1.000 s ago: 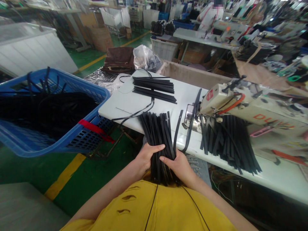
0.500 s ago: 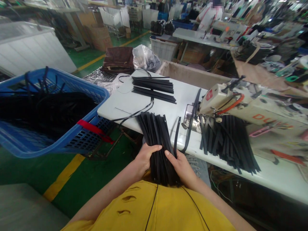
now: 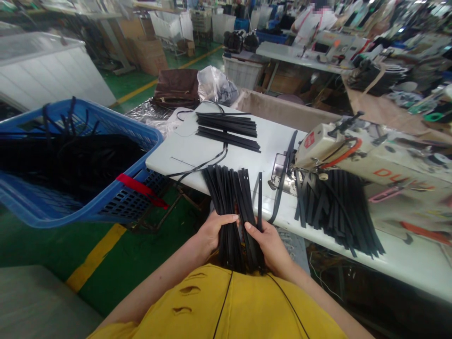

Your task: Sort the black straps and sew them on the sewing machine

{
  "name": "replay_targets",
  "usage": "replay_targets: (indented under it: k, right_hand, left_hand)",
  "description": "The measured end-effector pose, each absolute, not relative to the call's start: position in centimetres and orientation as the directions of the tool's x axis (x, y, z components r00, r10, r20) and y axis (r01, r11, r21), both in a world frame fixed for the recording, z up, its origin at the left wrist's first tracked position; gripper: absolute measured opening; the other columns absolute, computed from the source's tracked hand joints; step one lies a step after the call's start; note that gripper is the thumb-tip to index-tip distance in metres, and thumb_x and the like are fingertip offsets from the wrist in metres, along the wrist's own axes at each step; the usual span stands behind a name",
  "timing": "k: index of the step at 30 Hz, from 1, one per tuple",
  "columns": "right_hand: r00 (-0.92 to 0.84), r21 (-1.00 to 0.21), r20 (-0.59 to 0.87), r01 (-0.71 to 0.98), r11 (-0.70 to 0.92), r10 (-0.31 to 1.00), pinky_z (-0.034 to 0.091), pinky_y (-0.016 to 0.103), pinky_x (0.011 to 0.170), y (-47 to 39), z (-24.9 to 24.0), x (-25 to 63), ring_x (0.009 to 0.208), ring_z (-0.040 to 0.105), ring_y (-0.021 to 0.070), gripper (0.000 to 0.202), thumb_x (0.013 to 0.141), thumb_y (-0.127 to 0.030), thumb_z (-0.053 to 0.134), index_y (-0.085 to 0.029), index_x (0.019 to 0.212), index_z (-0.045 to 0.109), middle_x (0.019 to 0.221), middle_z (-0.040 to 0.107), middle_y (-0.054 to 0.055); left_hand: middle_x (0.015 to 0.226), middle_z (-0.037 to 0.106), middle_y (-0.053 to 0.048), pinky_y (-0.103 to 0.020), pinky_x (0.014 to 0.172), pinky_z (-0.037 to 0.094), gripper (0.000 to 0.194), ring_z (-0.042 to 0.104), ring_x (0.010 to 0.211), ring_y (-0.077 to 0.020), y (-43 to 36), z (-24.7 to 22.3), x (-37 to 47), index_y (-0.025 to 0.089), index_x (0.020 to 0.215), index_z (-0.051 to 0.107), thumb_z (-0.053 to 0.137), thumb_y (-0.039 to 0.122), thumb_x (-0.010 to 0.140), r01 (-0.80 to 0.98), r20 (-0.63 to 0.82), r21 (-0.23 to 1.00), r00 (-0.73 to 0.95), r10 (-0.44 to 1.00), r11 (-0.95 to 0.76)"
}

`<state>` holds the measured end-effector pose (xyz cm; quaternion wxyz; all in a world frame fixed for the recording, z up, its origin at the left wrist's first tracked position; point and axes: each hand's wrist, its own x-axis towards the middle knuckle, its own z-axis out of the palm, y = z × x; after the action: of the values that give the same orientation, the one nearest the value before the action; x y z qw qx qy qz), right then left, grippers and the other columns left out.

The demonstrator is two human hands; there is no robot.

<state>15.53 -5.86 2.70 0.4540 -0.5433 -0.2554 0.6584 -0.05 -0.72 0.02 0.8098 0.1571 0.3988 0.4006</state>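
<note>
Close to my body, a thick bundle of black strips [image 3: 222, 193] is parted into two portions with a narrow gap between them. My left hand [image 3: 216, 230] is closed around the larger left portion, thumb laid across its front. Around the smaller right portion my right hand [image 3: 266, 240] is closed, its thumb on the front. One strip [image 3: 260, 197] stands apart near my right fingers. Two small piles of black strips [image 3: 228, 131] lie farther back on the white sewing table [image 3: 176, 155]. More black strips [image 3: 339, 212] lie fanned out below the sewing machine [image 3: 339, 146].
A blue basket [image 3: 102, 200] with a dark tangle of strips stands at the left, a red band on its rim. Behind the table are a brown bag [image 3: 176, 87] and a clear plastic bag [image 3: 215, 84]. A person [image 3: 312, 23] is at another machine beyond.
The bundle, earlier nearly whole, has been split: a gap has opened between the portions in my hands. My right hand has shifted slightly right. The view has moved a little.
</note>
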Motion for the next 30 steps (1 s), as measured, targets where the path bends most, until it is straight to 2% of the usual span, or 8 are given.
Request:
replay_targets:
  k: [5, 10, 18, 23, 27, 30]
  right_hand:
    - [0.068, -0.906, -0.407, -0.157, -0.393, 0.911, 0.057, 0.037, 0.085, -5.6, 1.9, 15.8, 0.089, 0.072, 0.0238, 0.036, 0.074, -0.046, 0.085, -0.023, 0.102, 0.078, 0.104, 0.082, 0.004]
    - [0.105, -0.937, -0.348, -0.020, -0.348, 0.932, 0.056, 0.038, 0.088, -5.3, 1.4, 16.0, 0.091, 0.072, 0.0243, 0.036, 0.074, -0.044, 0.084, -0.021, 0.101, 0.077, 0.103, 0.081, 0.004]
    - [0.080, -0.941, -0.334, 0.025, -0.337, 0.939, 0.057, 0.038, 0.082, -5.1, 1.4, 15.8, 0.084, 0.070, 0.0237, 0.035, 0.070, -0.041, 0.085, -0.020, 0.097, 0.077, 0.095, 0.080, 0.004]
    - [0.059, -0.942, -0.326, 0.058, -0.330, 0.943, 0.056, 0.037, 0.082, -5.1, 2.2, 15.7, 0.089, 0.069, 0.0247, 0.038, 0.075, -0.048, 0.082, -0.020, 0.100, 0.076, 0.098, 0.079, 0.004]
    - [0.030, -0.925, -0.379, 0.004, -0.379, 0.925, 0.055, 0.033, 0.067, -5.3, 2.7, 15.8, 0.071, 0.064, 0.0203, 0.041, 0.085, -0.056, 0.070, -0.021, 0.106, 0.073, 0.081, 0.074, 0.001]
    - [0.029, -0.922, -0.384, -0.053, -0.383, 0.923, 0.056, 0.035, 0.071, -5.4, 2.7, 16.0, 0.072, 0.066, 0.0221, 0.042, 0.086, -0.057, 0.068, -0.022, 0.109, 0.073, 0.078, 0.074, 0.001]
  left_hand:
    - [0.070, 0.071, -0.006, -0.031, 0.059, 0.057, 0.042, 0.065, 0.058, -0.0177, -0.7, -0.2, 0.0, 0.009, 0.089, 0.071, 0.091, 0.024, 0.055, -0.520, -0.525, 0.581, 0.349, 0.776, 0.627]
    - [0.075, 0.073, -0.008, -0.031, 0.061, 0.058, 0.048, 0.067, 0.061, -0.0184, -0.5, -0.2, 0.1, 0.008, 0.093, 0.071, 0.091, 0.022, 0.052, -0.521, -0.524, 0.589, 0.335, 0.783, 0.618]
    - [0.092, 0.078, -0.013, -0.034, 0.071, 0.061, 0.052, 0.073, 0.074, -0.0231, -0.4, 0.6, 0.3, 0.007, 0.100, 0.073, 0.092, 0.019, 0.053, -0.533, -0.506, 0.588, 0.346, 0.790, 0.609]
    - [0.081, 0.078, -0.010, -0.032, 0.064, 0.061, 0.046, 0.072, 0.065, -0.0220, -0.6, 0.2, 0.4, 0.008, 0.094, 0.073, 0.090, 0.019, 0.052, -0.538, -0.552, 0.558, 0.328, 0.766, 0.632]
    - [0.076, 0.076, -0.008, -0.033, 0.062, 0.061, 0.045, 0.071, 0.060, -0.0214, -0.6, -0.1, 0.3, 0.009, 0.094, 0.071, 0.089, 0.021, 0.054, -0.543, -0.542, 0.538, 0.362, 0.758, 0.644]
    - [0.073, 0.075, -0.007, -0.032, 0.060, 0.060, 0.043, 0.069, 0.057, -0.0198, -0.6, 0.0, 0.2, 0.009, 0.091, 0.071, 0.089, 0.020, 0.053, -0.538, -0.543, 0.549, 0.352, 0.763, 0.639]
